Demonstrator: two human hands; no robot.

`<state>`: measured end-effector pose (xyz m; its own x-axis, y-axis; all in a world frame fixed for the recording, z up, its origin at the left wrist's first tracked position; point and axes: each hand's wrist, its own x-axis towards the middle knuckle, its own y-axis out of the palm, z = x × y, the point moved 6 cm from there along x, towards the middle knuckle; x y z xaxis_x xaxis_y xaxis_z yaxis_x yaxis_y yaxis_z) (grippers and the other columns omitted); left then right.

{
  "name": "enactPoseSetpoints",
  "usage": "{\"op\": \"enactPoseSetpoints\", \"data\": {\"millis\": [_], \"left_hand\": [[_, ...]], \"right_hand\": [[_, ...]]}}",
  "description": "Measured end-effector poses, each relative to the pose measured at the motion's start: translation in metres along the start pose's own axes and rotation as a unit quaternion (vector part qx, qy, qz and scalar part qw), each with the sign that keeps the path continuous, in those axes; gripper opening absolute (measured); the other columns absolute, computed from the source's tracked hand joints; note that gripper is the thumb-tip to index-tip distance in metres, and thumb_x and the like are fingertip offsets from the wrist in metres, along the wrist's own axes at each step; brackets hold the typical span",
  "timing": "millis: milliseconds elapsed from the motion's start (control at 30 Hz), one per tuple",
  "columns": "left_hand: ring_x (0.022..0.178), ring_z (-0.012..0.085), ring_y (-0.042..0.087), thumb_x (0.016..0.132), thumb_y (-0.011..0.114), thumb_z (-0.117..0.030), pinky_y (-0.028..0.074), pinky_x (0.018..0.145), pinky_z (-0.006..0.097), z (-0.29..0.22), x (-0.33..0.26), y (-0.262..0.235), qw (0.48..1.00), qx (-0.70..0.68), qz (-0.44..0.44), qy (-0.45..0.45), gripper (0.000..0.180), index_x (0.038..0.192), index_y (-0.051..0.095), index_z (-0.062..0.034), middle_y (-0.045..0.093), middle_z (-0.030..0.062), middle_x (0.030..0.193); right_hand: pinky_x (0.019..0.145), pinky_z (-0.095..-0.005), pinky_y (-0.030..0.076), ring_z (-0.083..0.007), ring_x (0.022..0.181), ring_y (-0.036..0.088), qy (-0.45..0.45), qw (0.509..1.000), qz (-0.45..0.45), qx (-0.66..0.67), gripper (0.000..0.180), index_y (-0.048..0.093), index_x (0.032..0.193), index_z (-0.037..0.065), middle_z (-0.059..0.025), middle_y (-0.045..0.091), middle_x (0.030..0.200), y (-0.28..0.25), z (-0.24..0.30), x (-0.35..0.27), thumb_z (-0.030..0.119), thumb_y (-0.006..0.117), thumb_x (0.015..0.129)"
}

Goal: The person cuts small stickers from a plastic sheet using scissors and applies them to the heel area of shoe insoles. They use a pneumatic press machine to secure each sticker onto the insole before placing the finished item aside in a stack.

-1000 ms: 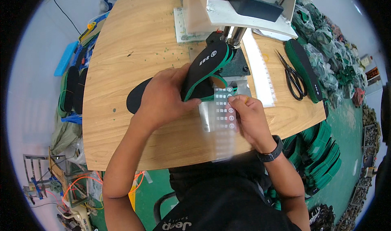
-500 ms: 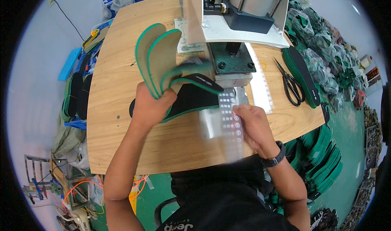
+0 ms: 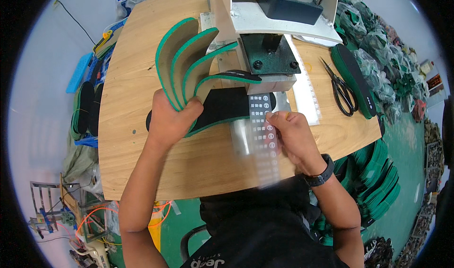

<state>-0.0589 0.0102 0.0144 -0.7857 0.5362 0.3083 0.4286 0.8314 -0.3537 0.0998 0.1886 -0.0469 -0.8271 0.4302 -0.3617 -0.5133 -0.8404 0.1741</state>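
My left hand [image 3: 172, 119] is closed on the ends of several fanned-out insoles [image 3: 182, 62], beige with green edges. The one nearest me shows a black top with pale marks. Below them, a flat black insole [image 3: 220, 105] lies with its right part under the strip, by the press block [image 3: 270, 84]. Between thumb and fingers, my right hand [image 3: 297, 135] pinches a clear strip of white printed transfers [image 3: 261, 119]. Its upper end overlaps the flat insole in front of the block; the lower end hangs toward me, blurred. A metal plate [image 3: 240, 138] shows beside the strip.
Black-handled scissors [image 3: 343, 95] and a stack of insoles [image 3: 353, 81] lie right of the press. White transfer sheets [image 3: 306, 95] sit beside the block. Blue crates with bundled insoles [image 3: 84, 109] stand left of the table [image 3: 127, 159]. Bagged insoles [image 3: 373, 46] are piled at the right.
The fanned insoles in my left hand have spread and settled from a blur. My right hand has shifted slightly left and up, bringing the strip over the flat insole's right end.
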Motion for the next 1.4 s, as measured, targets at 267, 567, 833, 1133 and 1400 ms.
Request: {"op": "enactPoseSetpoints", "data": {"millis": [267,567,833,1133,1400], "left_hand": [[0.056,0.0135,0.044,0.072,0.059,-0.009,0.043,0.057,0.029,-0.005,0.000,0.001,1.000,0.018,-0.022,0.009,0.010,0.077,0.060,-0.0004,0.052,0.0061,0.060],[0.105,0.0358,0.055,0.066,0.075,-0.022,0.044,0.092,0.042,-0.009,0.000,0.029,0.960,0.229,0.152,0.054,0.072,0.130,0.047,-0.0053,0.060,0.0194,0.112],[0.101,0.0373,0.056,0.063,0.077,-0.022,0.045,0.089,0.043,-0.011,-0.001,0.035,0.947,0.280,0.145,0.060,0.076,0.131,0.047,-0.0048,0.060,0.0195,0.106],[0.063,0.0176,0.054,0.072,0.060,-0.008,0.047,0.064,0.029,-0.001,0.001,0.009,0.997,0.050,0.057,-0.018,0.037,0.108,0.063,-0.0020,0.061,0.0096,0.072],[0.063,0.0116,0.048,0.071,0.057,-0.005,0.045,0.062,0.028,-0.005,0.001,-0.004,0.998,-0.047,-0.032,0.008,0.018,0.086,0.063,0.0005,0.057,0.0045,0.067]], "right_hand": [[0.035,-0.0220,0.041,-0.0110,0.042,0.052,0.012,1.000,0.008,-0.006,0.030,0.057,0.066,0.003,-0.0069,0.058,0.057,-0.001,-0.005,0.002,0.018,0.057,0.091],[0.035,-0.0217,0.040,-0.0102,0.041,0.051,0.020,1.000,0.009,-0.005,0.031,0.056,0.068,0.003,-0.0050,0.057,0.057,0.002,-0.004,-0.001,0.021,0.057,0.093],[0.035,-0.0208,0.037,-0.0086,0.040,0.049,-0.002,0.999,0.002,-0.045,0.030,0.059,0.072,0.002,-0.0038,0.056,0.056,0.003,-0.002,-0.008,0.022,0.055,0.094],[0.044,-0.0221,0.042,-0.0077,0.050,0.052,0.023,0.995,-0.033,0.088,0.024,0.060,0.073,-0.001,-0.0046,0.061,0.068,-0.004,-0.004,-0.030,0.013,0.056,0.092],[0.037,-0.0217,0.038,-0.0100,0.043,0.049,0.011,1.000,0.016,0.016,0.029,0.058,0.068,0.001,-0.0071,0.059,0.059,0.002,-0.007,0.006,0.017,0.055,0.092]]}}
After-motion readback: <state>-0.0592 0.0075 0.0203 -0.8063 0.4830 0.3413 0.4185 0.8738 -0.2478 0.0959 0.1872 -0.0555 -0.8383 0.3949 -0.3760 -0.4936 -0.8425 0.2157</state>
